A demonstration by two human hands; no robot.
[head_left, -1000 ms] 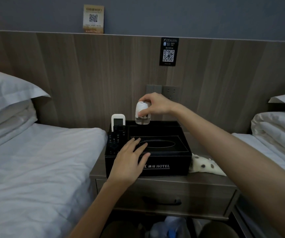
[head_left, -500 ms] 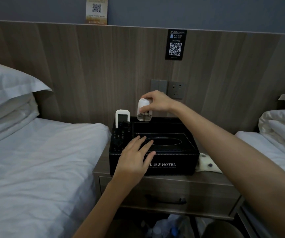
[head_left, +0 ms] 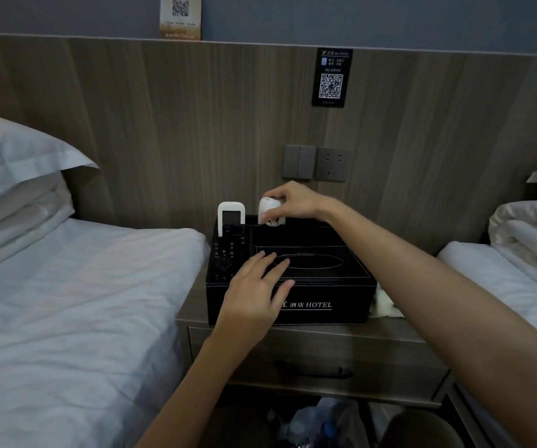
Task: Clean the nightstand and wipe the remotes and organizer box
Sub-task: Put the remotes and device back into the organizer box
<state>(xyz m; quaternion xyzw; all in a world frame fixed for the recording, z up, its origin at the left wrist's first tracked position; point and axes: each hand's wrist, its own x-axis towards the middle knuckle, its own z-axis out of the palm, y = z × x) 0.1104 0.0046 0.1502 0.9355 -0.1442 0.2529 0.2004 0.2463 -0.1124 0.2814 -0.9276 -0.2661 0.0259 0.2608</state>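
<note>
The black organizer box (head_left: 325, 305) stood on the nightstand surface (head_left: 325, 333). The left hand (head_left: 254, 292) rested flat on the box lid, fingers straight and spread, at the left end of the tissue slot (head_left: 315, 261). The right hand (head_left: 296, 200) pinched a small white device (head_left: 267, 211) at the far edge of the box. A white remote (head_left: 231, 215) and black remotes (head_left: 228, 253) stood in the left compartment. A white cloth (head_left: 385, 302) lay just right of the box.

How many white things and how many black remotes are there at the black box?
White: 2, the white remote and the small white gadget in the right hand.
Black: 2, the front black remote and the back black remote.
Total: 4
</note>
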